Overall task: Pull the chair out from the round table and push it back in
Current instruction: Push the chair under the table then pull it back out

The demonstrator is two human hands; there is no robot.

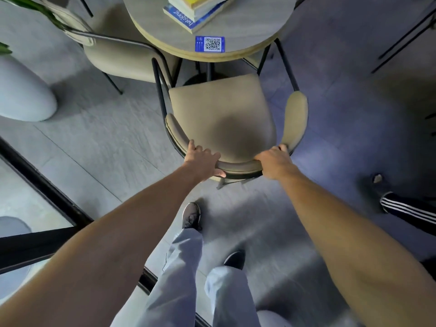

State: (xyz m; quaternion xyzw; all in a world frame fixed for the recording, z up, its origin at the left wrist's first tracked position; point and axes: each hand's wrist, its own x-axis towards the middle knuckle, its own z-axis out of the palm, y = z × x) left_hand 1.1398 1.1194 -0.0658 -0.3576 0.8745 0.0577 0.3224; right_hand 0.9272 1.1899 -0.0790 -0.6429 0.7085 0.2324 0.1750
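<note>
A beige padded chair (221,109) with a black metal frame stands in front of me, its curved backrest nearest to me. Its seat is almost wholly clear of the round grey table (254,24), with only the front edge near the rim. My left hand (203,161) grips the left part of the backrest, thumb underneath. On the right part of the backrest my right hand (274,161) is closed around the top. Both arms are stretched forward.
A stack of books (195,10) and a blue QR card (210,44) lie on the table. A second beige chair (118,57) stands at the left, beside a white planter (21,95). Another person's leg and shoe (396,199) are at the right. A black-framed glass panel (47,190) runs at the left.
</note>
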